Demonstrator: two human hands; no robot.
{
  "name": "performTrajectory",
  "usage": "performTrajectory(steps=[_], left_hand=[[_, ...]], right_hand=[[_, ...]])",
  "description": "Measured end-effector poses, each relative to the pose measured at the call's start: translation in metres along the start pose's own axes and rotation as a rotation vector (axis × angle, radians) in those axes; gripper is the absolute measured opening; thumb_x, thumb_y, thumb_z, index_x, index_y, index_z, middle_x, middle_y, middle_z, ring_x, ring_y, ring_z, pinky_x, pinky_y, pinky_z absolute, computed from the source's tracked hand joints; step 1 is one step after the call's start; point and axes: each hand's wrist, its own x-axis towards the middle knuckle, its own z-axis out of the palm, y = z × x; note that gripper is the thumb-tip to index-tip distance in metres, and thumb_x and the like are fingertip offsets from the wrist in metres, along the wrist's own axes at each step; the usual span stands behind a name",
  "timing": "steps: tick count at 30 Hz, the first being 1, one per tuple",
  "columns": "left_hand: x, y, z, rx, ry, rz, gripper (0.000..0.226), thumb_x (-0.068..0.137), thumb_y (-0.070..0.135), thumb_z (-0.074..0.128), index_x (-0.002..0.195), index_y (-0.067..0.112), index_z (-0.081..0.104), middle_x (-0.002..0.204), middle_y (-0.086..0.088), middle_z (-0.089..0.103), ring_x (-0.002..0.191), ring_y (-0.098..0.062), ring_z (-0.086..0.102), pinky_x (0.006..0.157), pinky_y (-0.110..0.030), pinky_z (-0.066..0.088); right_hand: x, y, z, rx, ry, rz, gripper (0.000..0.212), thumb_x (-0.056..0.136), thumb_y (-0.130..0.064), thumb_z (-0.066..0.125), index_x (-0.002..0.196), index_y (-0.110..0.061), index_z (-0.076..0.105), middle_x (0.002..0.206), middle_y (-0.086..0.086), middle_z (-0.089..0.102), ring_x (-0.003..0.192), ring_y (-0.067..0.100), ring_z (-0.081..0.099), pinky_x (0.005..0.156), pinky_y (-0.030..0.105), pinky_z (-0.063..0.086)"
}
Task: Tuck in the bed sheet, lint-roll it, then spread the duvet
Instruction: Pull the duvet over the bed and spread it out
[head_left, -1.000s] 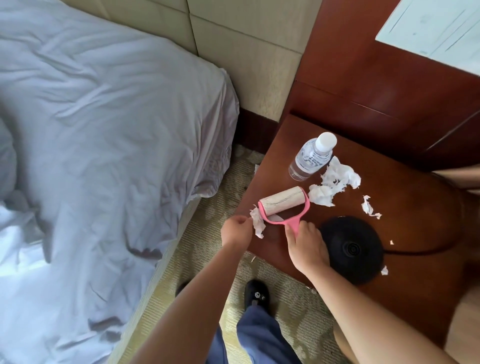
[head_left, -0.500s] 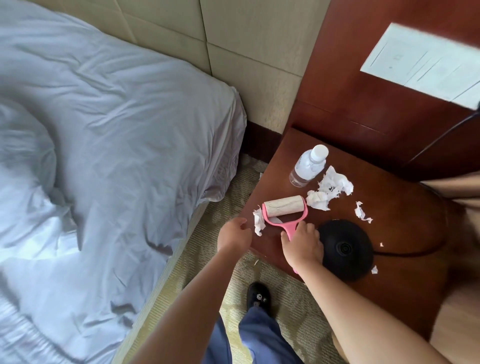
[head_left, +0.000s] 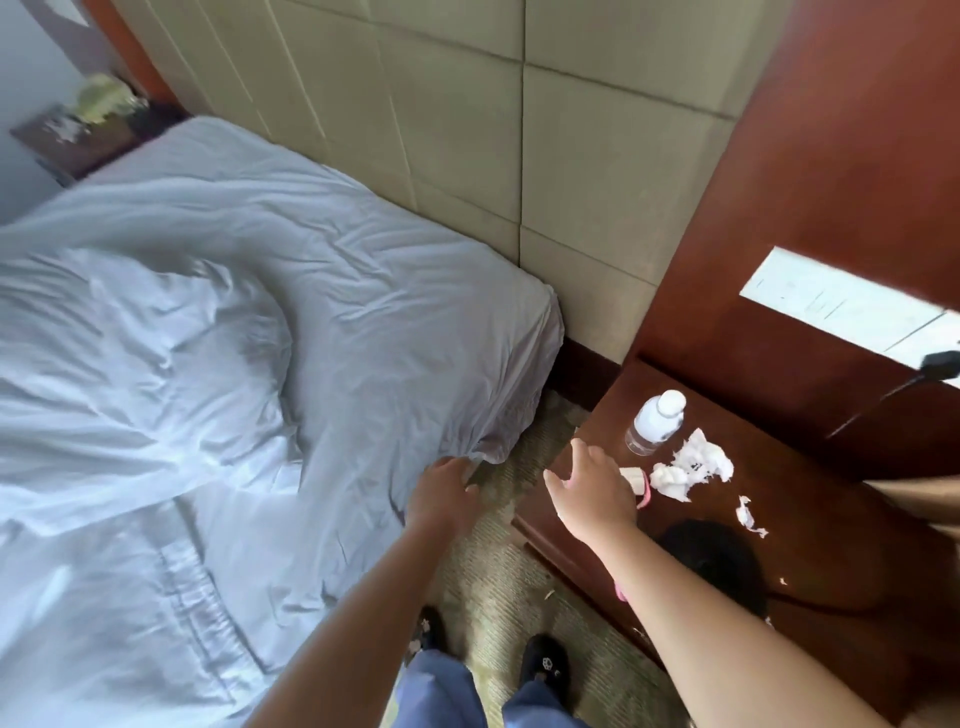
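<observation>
Step in hand: judged from the scene, the person is at the sheet-tucking stage, or turning from the roller to the bed; the hanging corner of the bed sheet (head_left: 483, 415) is not yet tucked under the mattress.
Left hand: the left hand (head_left: 444, 496) reaches to the loose lower edge of the sheet at the bed's near corner; its fingers touch the gathered fabric, but whether they actually pinch it cannot be told.
Right hand: the right hand (head_left: 592, 491) hovers with fingers spread and holds nothing, above the near edge of the nightstand (head_left: 831, 519).
Hands relative to each other: apart, with a strip of carpet (head_left: 498, 587) between them.
Lint roller: the lint roller (head_left: 636, 480) lies on the nightstand just beyond the right hand, mostly hidden by it; only the pale roll end and a bit of pink frame show.
Duvet: the duvet (head_left: 119, 364) lies bunched on the left part of the bed, not spread.
Nearby items: a water bottle (head_left: 655, 423) stands on the nightstand, with torn paper scraps (head_left: 696, 462) beside it and a black round base (head_left: 717, 561) nearer the person.
Next move calls for: probably a firm grip on the drooping sheet edge, pulling it taut and pushing it under the mattress at the corner; the right hand would likely need to come across to help lift or smooth.
Risk: the sheet is heavily creased, so tucking without tension may leave wrinkles.
</observation>
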Motion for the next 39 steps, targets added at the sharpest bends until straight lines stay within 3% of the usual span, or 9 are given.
performTrajectory(steps=[4,13,21,24,31,39], left_hand=[[-0.012,-0.005,-0.028,-0.008,0.061,-0.019,0.047,0.094,0.031,0.049,0.140,0.018,0.048,0.144,0.002,0.046,0.132,-0.020,0.043,0.107,-0.034,0.037],[-0.032,-0.022,-0.073,0.005,0.174,-0.042,0.045,0.094,0.024,0.051,0.139,0.020,0.048,0.145,0.005,0.045,0.131,-0.016,0.043,0.108,-0.031,0.036],[-0.042,-0.080,-0.108,-0.026,0.266,-0.162,0.040,0.096,0.026,0.049,0.136,0.022,0.050,0.143,0.005,0.045,0.133,-0.014,0.040,0.109,-0.028,0.031],[-0.037,-0.111,-0.120,-0.063,0.270,-0.222,0.041,0.096,0.025,0.049,0.136,0.022,0.050,0.142,0.005,0.046,0.134,-0.014,0.039,0.110,-0.028,0.030],[0.013,-0.179,-0.166,-0.142,0.305,-0.265,0.040,0.091,0.019,0.052,0.131,0.019,0.056,0.135,0.003,0.052,0.126,-0.015,0.047,0.104,-0.027,0.037],[0.071,-0.268,-0.231,-0.202,0.302,-0.338,0.042,0.094,0.019,0.049,0.136,0.021,0.050,0.142,0.007,0.045,0.131,-0.012,0.041,0.106,-0.024,0.031]], right_hand=[[-0.004,-0.028,-0.016,-0.011,-0.021,-0.087,0.062,0.097,-0.047,0.042,0.147,-0.013,0.028,0.143,0.007,0.041,0.131,0.024,0.040,0.102,0.036,0.037],[-0.007,-0.066,-0.041,-0.032,-0.100,-0.247,0.058,0.098,-0.047,0.040,0.144,-0.014,0.031,0.142,0.006,0.040,0.131,0.024,0.038,0.101,0.036,0.036],[0.006,-0.125,-0.039,-0.097,-0.189,-0.406,0.055,0.098,-0.046,0.040,0.141,-0.011,0.036,0.141,0.009,0.041,0.130,0.027,0.040,0.103,0.039,0.039],[0.014,-0.158,-0.029,-0.135,-0.238,-0.451,0.054,0.098,-0.047,0.038,0.139,-0.011,0.037,0.136,0.009,0.044,0.124,0.026,0.045,0.100,0.039,0.042],[0.055,-0.248,-0.009,-0.259,-0.302,-0.522,0.059,0.099,-0.046,0.037,0.147,-0.013,0.027,0.144,0.009,0.037,0.131,0.026,0.039,0.104,0.037,0.037],[0.109,-0.388,0.025,-0.374,-0.350,-0.593,0.056,0.099,-0.045,0.039,0.144,-0.014,0.030,0.141,0.009,0.038,0.130,0.026,0.039,0.102,0.036,0.037]])
